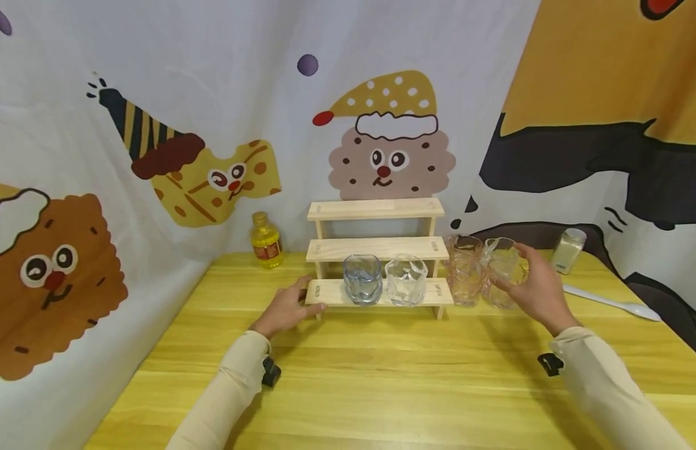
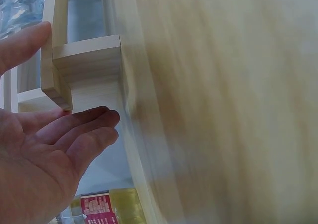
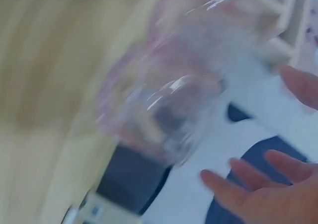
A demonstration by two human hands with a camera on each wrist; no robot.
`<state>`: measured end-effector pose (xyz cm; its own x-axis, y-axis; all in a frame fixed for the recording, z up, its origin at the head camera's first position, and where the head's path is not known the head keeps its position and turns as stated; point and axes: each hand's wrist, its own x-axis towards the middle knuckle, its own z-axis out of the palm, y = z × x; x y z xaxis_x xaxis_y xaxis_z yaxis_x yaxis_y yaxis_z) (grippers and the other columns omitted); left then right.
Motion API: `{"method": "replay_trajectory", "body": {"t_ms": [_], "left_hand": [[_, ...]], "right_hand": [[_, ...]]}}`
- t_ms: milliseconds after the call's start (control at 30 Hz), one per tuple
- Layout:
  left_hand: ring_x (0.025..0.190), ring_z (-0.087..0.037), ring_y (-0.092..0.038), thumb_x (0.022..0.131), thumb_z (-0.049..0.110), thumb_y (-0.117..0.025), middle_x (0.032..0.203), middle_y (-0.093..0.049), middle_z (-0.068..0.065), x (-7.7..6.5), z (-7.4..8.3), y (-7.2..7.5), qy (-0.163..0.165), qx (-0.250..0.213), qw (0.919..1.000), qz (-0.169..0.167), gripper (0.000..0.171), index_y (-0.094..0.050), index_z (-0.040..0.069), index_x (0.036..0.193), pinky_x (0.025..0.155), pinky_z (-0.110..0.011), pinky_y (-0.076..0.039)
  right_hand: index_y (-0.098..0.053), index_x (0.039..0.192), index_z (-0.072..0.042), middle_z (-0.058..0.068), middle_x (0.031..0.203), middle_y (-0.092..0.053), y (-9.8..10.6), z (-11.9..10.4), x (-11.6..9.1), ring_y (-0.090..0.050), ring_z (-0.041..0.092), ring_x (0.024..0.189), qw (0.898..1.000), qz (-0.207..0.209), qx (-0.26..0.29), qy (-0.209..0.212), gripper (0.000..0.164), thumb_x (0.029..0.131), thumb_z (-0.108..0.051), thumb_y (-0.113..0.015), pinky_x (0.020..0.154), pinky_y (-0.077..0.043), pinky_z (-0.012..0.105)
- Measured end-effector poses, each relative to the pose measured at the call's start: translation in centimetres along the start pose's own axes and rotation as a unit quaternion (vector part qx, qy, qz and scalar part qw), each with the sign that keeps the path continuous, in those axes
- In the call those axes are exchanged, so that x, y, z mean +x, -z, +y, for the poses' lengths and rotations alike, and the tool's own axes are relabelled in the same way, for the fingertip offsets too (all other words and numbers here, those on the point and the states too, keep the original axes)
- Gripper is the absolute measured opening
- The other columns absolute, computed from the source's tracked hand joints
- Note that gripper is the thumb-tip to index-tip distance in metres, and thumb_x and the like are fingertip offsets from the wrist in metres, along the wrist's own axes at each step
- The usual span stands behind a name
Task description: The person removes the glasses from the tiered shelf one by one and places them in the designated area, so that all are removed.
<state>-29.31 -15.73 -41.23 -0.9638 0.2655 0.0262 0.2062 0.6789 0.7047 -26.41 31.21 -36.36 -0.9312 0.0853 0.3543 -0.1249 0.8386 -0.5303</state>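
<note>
A three-step wooden display rack (image 1: 376, 249) stands at the back of the table. My left hand (image 1: 288, 306) holds the left end of its lowest step (image 2: 57, 67), thumb on one edge and index finger against the other. A bluish glass (image 1: 363, 281) and a clear glass (image 1: 407, 282) stand side by side on that step. To the right of the rack are two pinkish glasses, one beside the rack (image 1: 465, 278) and one nearer my right hand (image 1: 500, 281). That right hand (image 3: 268, 191) is spread around the outer glass, with its visible fingers apart from it.
A small bottle of yellow oil (image 1: 266, 242) stands left of the rack. At the far right are a lidded jar (image 1: 568, 251) and a white spoon (image 1: 612, 304). A printed cloth (image 1: 241, 94) hangs behind the wooden table (image 1: 376, 387).
</note>
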Motion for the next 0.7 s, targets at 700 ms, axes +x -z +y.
{"method": "replay_trajectory", "body": {"t_ms": [700], "left_hand": [[0.136, -0.038, -0.054, 0.092, 0.042, -0.072, 0.147, -0.052, -0.026, 0.2, -0.2, 0.1, 0.006, 0.002, 1.0, -0.008, 0.085, -0.029, 0.008, 0.158, 0.112, -0.053, -0.045]], "right_hand": [[-0.028, 0.158, -0.014, 0.024, 0.157, -0.037, -8.0, -7.3, -0.7, -0.045, 0.049, 0.138, 0.957, -0.16, 0.209, 0.122, 0.097, 0.08, -0.018, -0.086, 0.11, -0.044, 0.061]]}}
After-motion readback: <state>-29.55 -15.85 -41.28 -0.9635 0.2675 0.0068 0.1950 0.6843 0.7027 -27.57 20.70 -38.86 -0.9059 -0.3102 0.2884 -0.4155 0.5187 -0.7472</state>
